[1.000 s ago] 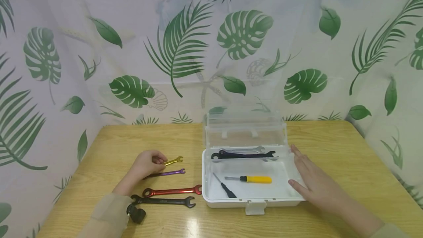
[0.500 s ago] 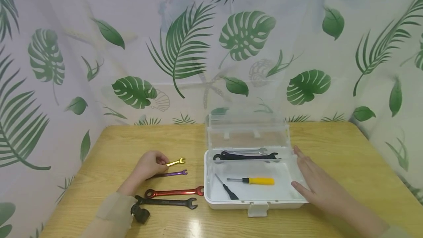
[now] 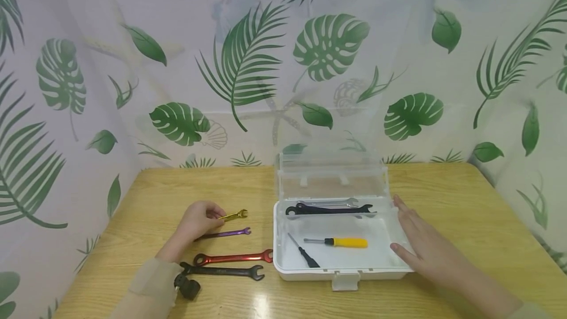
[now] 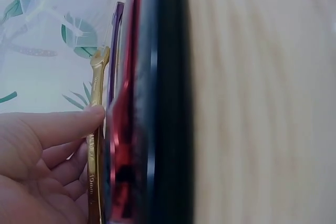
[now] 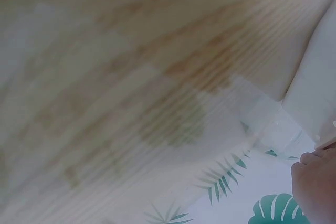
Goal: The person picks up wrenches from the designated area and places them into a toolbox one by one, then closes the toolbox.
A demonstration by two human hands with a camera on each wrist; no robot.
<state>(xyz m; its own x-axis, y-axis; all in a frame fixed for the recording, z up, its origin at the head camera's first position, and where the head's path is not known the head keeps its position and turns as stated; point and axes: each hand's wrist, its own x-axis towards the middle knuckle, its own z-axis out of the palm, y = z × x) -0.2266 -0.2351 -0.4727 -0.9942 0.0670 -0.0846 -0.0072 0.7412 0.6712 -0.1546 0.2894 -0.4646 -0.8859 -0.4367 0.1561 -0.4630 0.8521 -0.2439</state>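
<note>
- The gold wrench (image 3: 233, 215) lies on the table (image 3: 177, 186) at 9 o'clock of the clear plastic box (image 3: 341, 267), farthest back in a row of four wrenches.
- The left hand (image 3: 198, 219) forms the grip on it: in the left wrist view the thumb (image 4: 63, 125) presses the shank of the gold wrench (image 4: 96, 145) and the other fingers curl under it. The open jaw end projects toward 3 o'clock.
- Handling, judged: small, thin, rigid metal; light; smooth anodised finish, so likely slippery. It lies flat, so lifting one end first should ease pickup. Best hold point is mid-shank, flat faces between thumb and fingertips. Not fragile.
- Toward 6 o'clock of it lie the purple wrench (image 3: 226, 233), the red wrench (image 3: 234, 257) and the black wrench (image 3: 221, 271), parallel and close together but apart.
- The right hand (image 3: 425, 245) rests against the 3 o'clock wall of the box, fingers straight, holding nothing.
- The box is open, its lid (image 3: 332, 174) standing upright at 12 o'clock and its latch (image 3: 344, 279) at 6 o'clock.
- Box contents: a silver wrench (image 3: 330, 203) and a large black wrench (image 3: 330, 209) along the 12 o'clock wall; a yellow-handled screwdriver (image 3: 338, 242) at centre; a small black-handled screwdriver (image 3: 302, 253) toward 8 o'clock.
- A dark wrist-worn device (image 3: 188, 287) shows at the left sleeve (image 3: 146, 289).
</note>
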